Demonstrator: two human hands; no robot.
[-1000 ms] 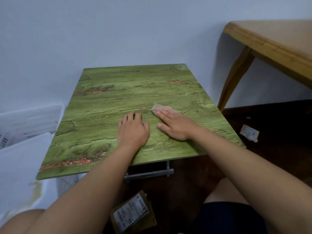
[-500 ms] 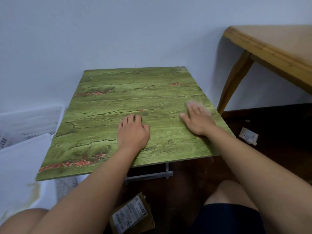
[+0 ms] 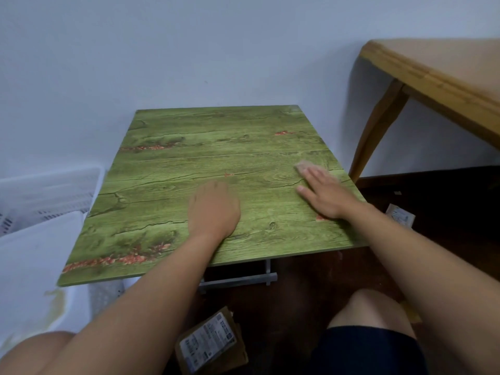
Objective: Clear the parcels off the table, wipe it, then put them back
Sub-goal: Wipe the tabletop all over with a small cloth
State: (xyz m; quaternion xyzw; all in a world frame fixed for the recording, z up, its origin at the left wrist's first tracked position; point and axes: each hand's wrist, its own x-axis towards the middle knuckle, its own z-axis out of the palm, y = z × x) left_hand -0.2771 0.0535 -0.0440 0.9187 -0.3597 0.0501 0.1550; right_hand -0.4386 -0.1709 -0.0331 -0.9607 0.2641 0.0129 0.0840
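**Wiping the green tabletop**

We see a green wood-grain tabletop (image 3: pixel 189 163) with red-orange worn patches. Our right hand (image 3: pixel 326 194) lies flat, fingers spread, pressing a small pinkish cloth (image 3: pixel 303 166) near the tabletop's right edge; the grip is open, not curled. Our left hand (image 3: pixel 213 209), blurred, rests palm down and open near the middle. A brown cardboard parcel with a white label (image 3: pixel 209 343) lies on the floor below the near edge, and a small white packet (image 3: pixel 400 215) lies on the floor off the right edge.

Shipping label on brown parcel (image 3: pixel 209 343): print and barcodes too blurred to read.
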